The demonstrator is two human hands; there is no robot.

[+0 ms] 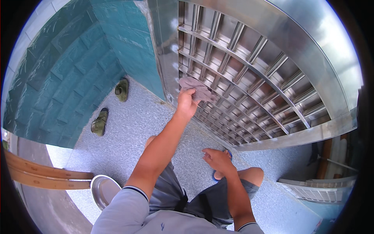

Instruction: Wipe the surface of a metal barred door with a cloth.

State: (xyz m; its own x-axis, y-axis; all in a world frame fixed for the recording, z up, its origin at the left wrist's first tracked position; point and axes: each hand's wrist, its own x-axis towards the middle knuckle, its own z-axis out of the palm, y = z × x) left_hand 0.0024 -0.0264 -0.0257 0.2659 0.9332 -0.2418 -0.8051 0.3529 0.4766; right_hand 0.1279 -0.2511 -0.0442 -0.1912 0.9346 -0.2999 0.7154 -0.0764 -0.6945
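Observation:
A crumpled greyish-pink cloth (196,89) is gripped in my left hand (187,104), its arm stretched out ahead of me. The cloth lies against the left edge of a shiny metal barred door (311,33), beside the upright frame. Crossed round bars with recessed panels behind them fill the door's middle. Lower down and to the right, my right hand (219,160) hangs above my knee and a blue slipper (215,176). Its fingers are loosely bent and apart, and nothing shows in them.
Two green lace-up shoes (122,90) stand apart on the speckled floor (152,105), along a teal tiled wall (74,85). A metal basin (93,191) sits at my left beside brown wooden rails (50,171). At right lies a white slatted rack (315,192).

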